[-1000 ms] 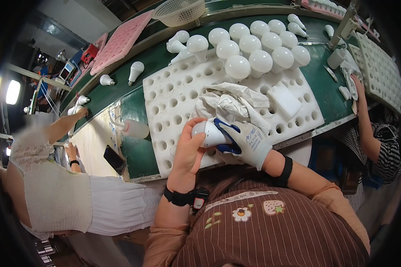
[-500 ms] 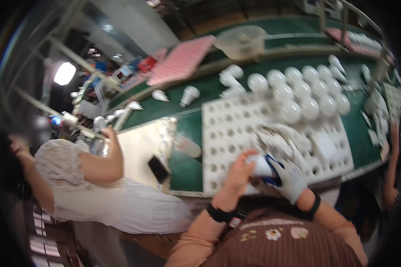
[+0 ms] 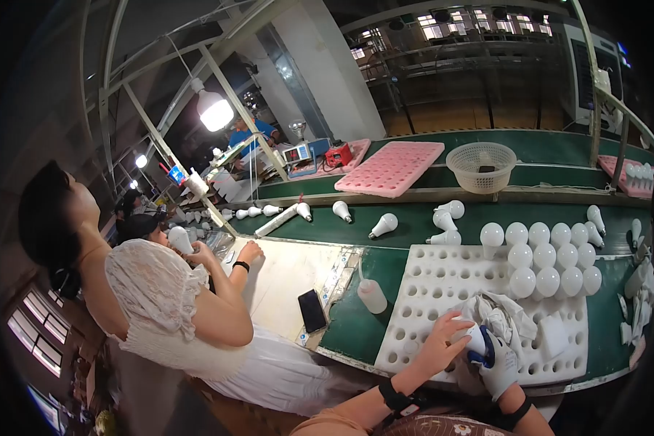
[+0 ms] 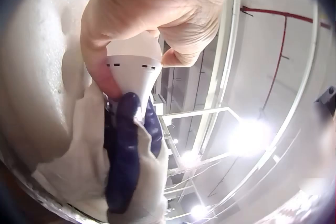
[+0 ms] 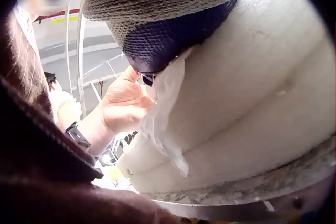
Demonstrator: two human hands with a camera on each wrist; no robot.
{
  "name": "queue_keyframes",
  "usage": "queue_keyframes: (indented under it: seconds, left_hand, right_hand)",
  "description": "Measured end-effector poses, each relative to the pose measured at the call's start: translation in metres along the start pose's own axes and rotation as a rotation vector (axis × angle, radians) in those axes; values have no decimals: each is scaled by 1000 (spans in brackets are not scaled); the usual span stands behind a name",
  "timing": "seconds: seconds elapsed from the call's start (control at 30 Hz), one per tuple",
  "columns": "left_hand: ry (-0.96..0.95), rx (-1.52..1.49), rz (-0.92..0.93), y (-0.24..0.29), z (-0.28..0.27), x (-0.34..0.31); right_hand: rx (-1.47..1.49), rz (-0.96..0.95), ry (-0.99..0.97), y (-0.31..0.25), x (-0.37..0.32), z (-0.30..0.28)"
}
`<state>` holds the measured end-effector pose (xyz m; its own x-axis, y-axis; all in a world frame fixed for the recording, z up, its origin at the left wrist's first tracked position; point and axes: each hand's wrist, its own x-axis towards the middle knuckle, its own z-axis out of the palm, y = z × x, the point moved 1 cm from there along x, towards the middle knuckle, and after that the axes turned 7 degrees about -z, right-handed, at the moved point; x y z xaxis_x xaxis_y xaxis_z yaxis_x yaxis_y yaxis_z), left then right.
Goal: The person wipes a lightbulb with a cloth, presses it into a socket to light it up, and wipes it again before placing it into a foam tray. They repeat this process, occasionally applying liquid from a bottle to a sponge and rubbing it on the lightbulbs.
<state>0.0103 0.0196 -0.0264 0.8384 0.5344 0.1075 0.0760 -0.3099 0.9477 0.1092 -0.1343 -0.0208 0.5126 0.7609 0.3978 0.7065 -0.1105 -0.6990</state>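
Note:
A white LED light bulb [image 3: 475, 338] is held between both hands over the front of a white foam tray [image 3: 432, 280] with rows of holes. My bare left hand [image 3: 442, 344] grips its domed end; in the left wrist view the fingers curl round the dome, above the slotted white housing [image 4: 134, 74]. The right hand [image 3: 503, 369], in a white glove with blue coating, grips the narrow end. A thin white strip [image 5: 167, 113] hangs under the gloved hand in the right wrist view. Just behind the hands, a crumpled white cloth [image 3: 503, 312] lies on the tray.
Several bulbs [image 3: 543, 254] stand in the tray's far right part; others lie on the green belt behind. A foam block [image 3: 555, 336] rests on the tray. To the left are a bottle [image 3: 372, 296], a phone [image 3: 312, 311] and a person in white [image 3: 160, 291].
The head view has swung up and to the left, so tray and hands now appear lower and farther right. Both hands keep their hold on the bulb.

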Motion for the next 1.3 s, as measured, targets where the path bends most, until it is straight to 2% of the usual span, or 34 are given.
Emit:
queue_keyframes:
  seconds: [0.03,0.1,0.13,0.2,0.3,0.37,0.43,0.47,0.5,0.53,0.6,0.63,0.7,0.9,1.0,1.07,1.1,1.17,1.3]
  left_hand:
    - [7,-1,7,0,0,1]
    - [111,172,236,-3,1,-1]
    - [111,170,237,-5,3,-2]
    - [153,57,129,-10,6,-8]
    - [221,6,166,-19,10,-10]
    - [243,120,171,-40,12,-9]
    - [217,-114,113,-31,14,-10]
    - [202,-82,78,-31,12,-11]
    - [204,-89,98,-24,12,-11]
    - [252,-27,98,-21,11,-11]
    - [267,-127,129,-21,15,-10]
    - [187,-79,91,-18,11,-11]
    - [189,-78,113,-18,10,-11]
    - [266,-153,127,-18,14,-13]
    - [234,-21,96,-14,13,-15]
    - [279,-244,93,-7,18,-12]
    - [275,-245,90,-6,16,-10]
    - [215,119,144,-5,10,-9]
    - [207,103,58,0,8,-8]
  right_hand:
    - [-3,-9,0,3,0,2]
    - [-64,-9,-8,7,1,5]
    - [-43,72,-51,-1,3,0]
    - [-70,64,-38,0,-2,2]
    - [-130,66,-46,-1,0,7]
    - [-148,56,-45,3,-3,8]
    - [-164,52,-32,7,-7,10]
    - [-141,89,-60,2,-6,7]
    - [-121,36,-19,3,-4,6]
    - [-120,79,-96,2,-2,5]
    - [-120,139,-142,-3,1,0]
    - [-100,137,-140,-1,2,1]
    - [-91,180,-191,-7,5,-4]
    - [-87,105,-116,2,2,2]
    - [-30,151,-127,0,5,-1]
    - [-99,92,-114,2,4,1]
    - [-99,97,-115,1,4,0]
    - [-116,132,-146,-5,4,-2]
    - [-155,102,-132,1,0,3]
